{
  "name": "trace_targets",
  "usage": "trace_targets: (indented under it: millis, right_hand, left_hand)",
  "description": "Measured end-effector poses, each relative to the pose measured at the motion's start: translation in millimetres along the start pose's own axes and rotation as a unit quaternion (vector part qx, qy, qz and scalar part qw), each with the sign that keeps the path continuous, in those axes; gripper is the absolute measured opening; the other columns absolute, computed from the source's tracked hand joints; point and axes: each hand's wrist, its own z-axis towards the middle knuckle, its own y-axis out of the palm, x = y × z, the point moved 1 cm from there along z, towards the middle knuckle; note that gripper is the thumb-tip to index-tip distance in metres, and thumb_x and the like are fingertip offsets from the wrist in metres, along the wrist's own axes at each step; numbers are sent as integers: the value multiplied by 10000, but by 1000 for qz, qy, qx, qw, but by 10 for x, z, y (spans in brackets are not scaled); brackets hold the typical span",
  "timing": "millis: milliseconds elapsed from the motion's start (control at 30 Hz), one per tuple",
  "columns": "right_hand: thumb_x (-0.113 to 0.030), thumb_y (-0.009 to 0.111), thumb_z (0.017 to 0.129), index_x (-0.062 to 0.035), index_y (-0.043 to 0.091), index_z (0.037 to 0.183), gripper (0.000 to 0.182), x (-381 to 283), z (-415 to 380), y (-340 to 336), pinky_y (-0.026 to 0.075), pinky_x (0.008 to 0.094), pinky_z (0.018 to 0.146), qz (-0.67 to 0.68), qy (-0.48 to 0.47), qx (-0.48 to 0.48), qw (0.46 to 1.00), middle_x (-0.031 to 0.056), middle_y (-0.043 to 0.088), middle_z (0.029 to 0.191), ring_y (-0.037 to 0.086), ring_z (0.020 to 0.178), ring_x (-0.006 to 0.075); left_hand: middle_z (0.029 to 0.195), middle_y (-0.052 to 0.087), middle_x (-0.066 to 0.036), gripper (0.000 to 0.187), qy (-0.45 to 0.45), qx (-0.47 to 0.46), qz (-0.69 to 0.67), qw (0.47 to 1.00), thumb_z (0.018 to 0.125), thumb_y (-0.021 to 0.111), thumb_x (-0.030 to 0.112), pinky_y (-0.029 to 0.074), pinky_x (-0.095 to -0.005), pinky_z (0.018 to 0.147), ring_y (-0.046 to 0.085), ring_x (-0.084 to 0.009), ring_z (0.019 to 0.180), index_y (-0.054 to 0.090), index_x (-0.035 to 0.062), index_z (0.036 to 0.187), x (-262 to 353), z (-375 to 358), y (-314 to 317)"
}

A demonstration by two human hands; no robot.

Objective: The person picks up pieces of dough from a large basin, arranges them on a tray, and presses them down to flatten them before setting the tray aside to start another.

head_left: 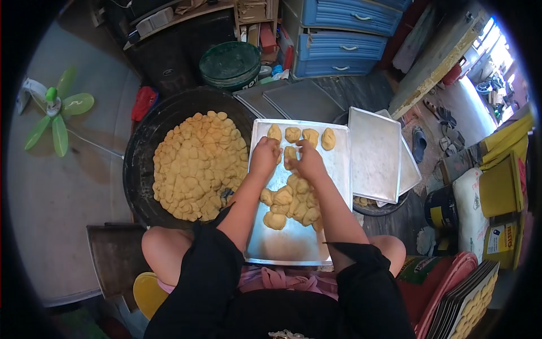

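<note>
While both hands worked over a metal tray [285, 247], dough sat at two spots on it: four pieces in a row along the far edge, with more just below, and a loose heap of dough [293, 199] nearer the lap. Left hand [265, 156] had its fingers bent at a piece in the second row, mostly covered by them; could not tell whether it gripped. Right hand [307, 162] was curled, fingertips at the neighbouring dough piece [290, 155]; its grip could not be made out either.

Containers: a wide black tub [142, 141] stood left of the tray, holding a large mass of dough lumps [195, 161]. A dark scrap [226, 194] lay at the near right of that mass, too small to identify. Beyond stood a green bucket [228, 63], contents unclear. Right of the work, stacked trays [375, 150] covered most of a round dark container [389, 210]; only a strip of yellowish bits showed inside.

Lower right, a stack of trays bore rows of yellow lumps [476, 308] on top, part lost in the dark lens border. A white sack [470, 209] leaned by a yellow tub [499, 192], contents hard to see.
</note>
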Motion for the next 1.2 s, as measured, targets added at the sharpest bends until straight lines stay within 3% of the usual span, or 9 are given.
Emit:
trace_targets:
  millis: [67, 133, 233, 500, 633, 700, 967, 1067, 1200]
  right_hand:
    - [-253, 771, 668, -39, 557, 1092, 521, -25, -130, -134, 481, 405, 831, -29, -3, 12, 1000, 208, 634, 1020, 619, 948, 336]
    - [-277, 762, 643, -74, 590, 1071, 504, 54, -262, -212, 486, 392, 833, -120, 39, -181, 975, 171, 657, 985, 627, 938, 315]
    - [-280, 740, 634, -109, 633, 1041, 455, 82, -333, -234, 491, 376, 822, -185, 1, -254, 949, 135, 666, 975, 630, 935, 296]
    - [-144, 662, 705, -26, 666, 928, 253, 451, -102, -358, 493, 306, 642, 154, 66, -53, 984, 95, 637, 703, 616, 649, 205]
    - [-207, 712, 716, -45, 622, 1042, 375, 390, -117, -258, 500, 370, 778, -31, 7, 18, 999, 180, 633, 998, 636, 860, 294]
    - [-251, 756, 680, -61, 564, 1096, 496, 260, -230, -351, 485, 407, 834, -66, 34, -2, 997, 201, 590, 1110, 611, 971, 325]
    - [-140, 771, 624, -70, 453, 1189, 652, 430, -435, -649, 496, 360, 778, 3, 83, -165, 983, 124, 603, 978, 620, 874, 268]
    - [-151, 797, 642, -79, 424, 1270, 734, 452, -602, -695, 471, 318, 770, 73, 120, -141, 980, 89, 552, 936, 559, 866, 204]
    - [-112, 768, 689, -77, 377, 1331, 752, 586, -711, -727, 452, 303, 815, 175, 103, -274, 940, 78, 540, 984, 540, 908, 177]
  left_hand:
    - [977, 581, -162, 311, 57, 22, 11, 998, 738, 711, 113, 476, -389, 824, 577, -356, 932, 605, 11, 1012, 92, -105, -84]
    - [1005, 579, -164, 331, 39, 1, 8, 999, 735, 705, 107, 471, -385, 844, 572, -351, 958, 601, 11, 1034, 117, -222, -135]
    - [1083, 571, -168, 394, 17, -49, 19, 998, 728, 699, 101, 466, -374, 864, 567, -345, 988, 587, 13, 1095, 58, -285, -163]
    - [1225, 559, -90, 366, 213, -71, 122, 967, 766, 672, 252, 360, -433, 975, 478, -265, 1182, 645, 87, 1092, 261, -163, 5]
    - [1275, 538, -72, 337, 135, -162, 182, 961, 798, 609, 174, 297, -438, 1019, 454, -260, 1220, 638, 110, 1127, 314, -188, 94]
    - [1275, 540, -66, 337, 123, -142, 163, 969, 798, 588, 142, 266, -436, 1042, 430, -262, 1252, 641, 124, 1131, 351, -198, 130]
    - [1197, 585, -92, 392, 186, -214, 225, 932, 808, 598, 197, 184, -552, 1046, 404, -276, 1277, 600, 122, 1193, 414, -295, 205]
    - [1127, 605, -118, 443, 165, -235, 148, 946, 808, 622, 263, 289, -500, 1010, 472, -300, 1190, 575, 79, 1208, 640, -461, 96]
    - [1027, 613, -135, 440, 67, -362, 72, 927, 784, 657, 284, 451, -364, 843, 556, -304, 1015, 580, 52, 1150, 710, -676, 103]
